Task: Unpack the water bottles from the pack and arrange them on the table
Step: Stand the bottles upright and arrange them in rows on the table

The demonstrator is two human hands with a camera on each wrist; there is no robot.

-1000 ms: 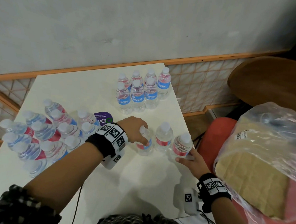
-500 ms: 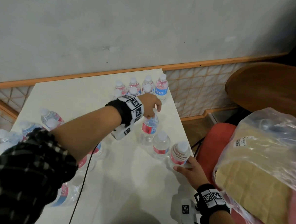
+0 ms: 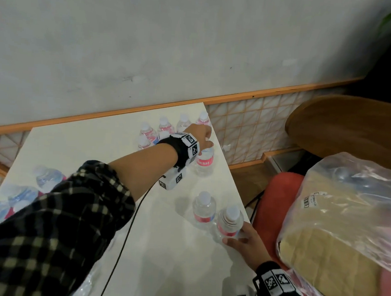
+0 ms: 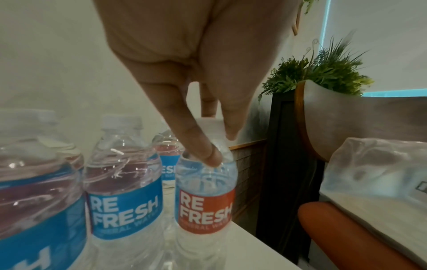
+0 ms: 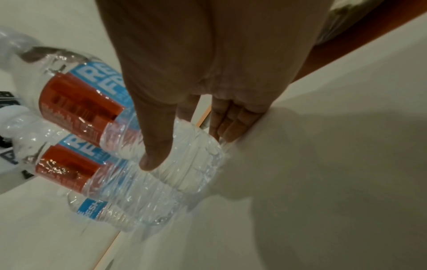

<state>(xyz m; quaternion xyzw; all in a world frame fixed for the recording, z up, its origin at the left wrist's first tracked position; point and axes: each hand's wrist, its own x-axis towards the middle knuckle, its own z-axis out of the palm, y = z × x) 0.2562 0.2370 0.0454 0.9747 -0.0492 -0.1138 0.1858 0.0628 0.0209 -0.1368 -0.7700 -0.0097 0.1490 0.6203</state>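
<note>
My left hand (image 3: 202,139) reaches far across the white table (image 3: 86,144) and pinches the cap of an upright red-label water bottle (image 3: 204,162). In the left wrist view my left hand (image 4: 219,146) holds that bottle (image 4: 205,201) by the neck, beside the blue-label bottles (image 4: 124,206) of the far group (image 3: 163,129). My right hand (image 3: 243,239) grips the lower body of the nearest bottle (image 3: 229,222) at the table's right edge; the thumb (image 5: 154,157) lies on its ribbed base (image 5: 184,146). Another bottle (image 3: 203,208) stands just left of it. The pack (image 3: 24,193) lies at left, partly hidden by my sleeve.
A clear plastic bag with beige contents (image 3: 346,227) sits on a red seat (image 3: 276,199) right of the table. A brown rounded chair back (image 3: 353,126) stands behind it. A potted plant (image 4: 323,73) is off the far right. The table's right edge runs close to the bottles.
My left hand carried the red-label bottle from the near row away to the far group by the wall. My right hand stayed on the nearest bottle.
</note>
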